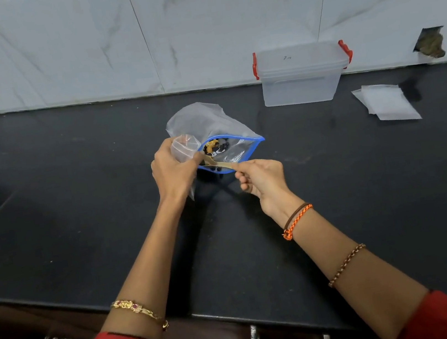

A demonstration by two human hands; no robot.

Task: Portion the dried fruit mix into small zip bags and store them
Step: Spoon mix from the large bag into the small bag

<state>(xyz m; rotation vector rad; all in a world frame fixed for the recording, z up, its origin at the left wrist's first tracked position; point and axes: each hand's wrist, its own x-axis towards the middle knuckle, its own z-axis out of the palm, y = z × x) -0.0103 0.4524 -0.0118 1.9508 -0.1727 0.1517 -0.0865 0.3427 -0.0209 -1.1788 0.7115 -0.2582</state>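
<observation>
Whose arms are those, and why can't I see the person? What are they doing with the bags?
The camera sits on the person's head and looks down, so you only see their two arms reaching out over a black counter.

The left hand holds a small clear zip bag open. The right hand pinches a small spoon that dips into a bigger bag with a blue zip edge. Inside that bag is the dried fruit mix, dark and yellow pieces.

Farther back, by the wall, stands a clear plastic box with red clips, its lid on. To its right lie a few flat empty bags, probably waiting to be filled.
</observation>
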